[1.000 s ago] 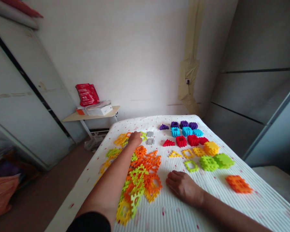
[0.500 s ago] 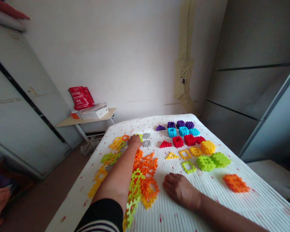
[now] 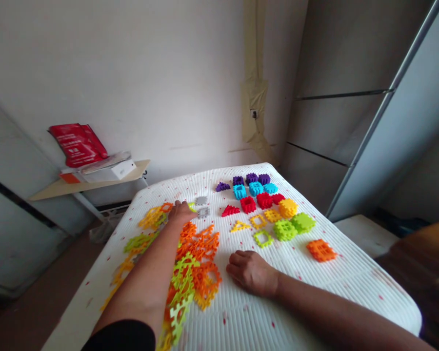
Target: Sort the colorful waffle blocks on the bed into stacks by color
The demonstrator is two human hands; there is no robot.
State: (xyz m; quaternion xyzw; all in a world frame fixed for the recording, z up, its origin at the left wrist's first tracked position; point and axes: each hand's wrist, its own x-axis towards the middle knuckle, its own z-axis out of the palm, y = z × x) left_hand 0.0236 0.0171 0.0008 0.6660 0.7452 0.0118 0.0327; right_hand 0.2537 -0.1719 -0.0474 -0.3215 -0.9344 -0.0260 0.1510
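Observation:
My left hand (image 3: 183,212) reaches across the loose pile to its far end. Its thumb stands apart from the bent fingers, whose tips are partly hidden. Beside it lie a light green piece (image 3: 192,206) and a grey square frame piece (image 3: 204,212); a solid grey square (image 3: 201,200) is just beyond. Under and near my left forearm spread orange notched plastic pieces (image 3: 201,243), green ones (image 3: 183,278) and yellow ones (image 3: 151,217). My right hand (image 3: 251,272) rests on the table with fingers curled into a loose fist, right of the orange pieces, no piece visible in it.
Stacks sorted by colour stand on the right: purple (image 3: 251,178), blue (image 3: 256,188), red (image 3: 248,204), yellow (image 3: 288,208), green (image 3: 285,230) and orange (image 3: 321,250). A white ribbed cloth (image 3: 241,312) covers the table. A side table (image 3: 46,191) holds a red bag (image 3: 76,145).
The whole view has swung right, shifting everything leftward. My left thumb now shows apart from the fingers at the same end of the pile. My right hand stays resting in place.

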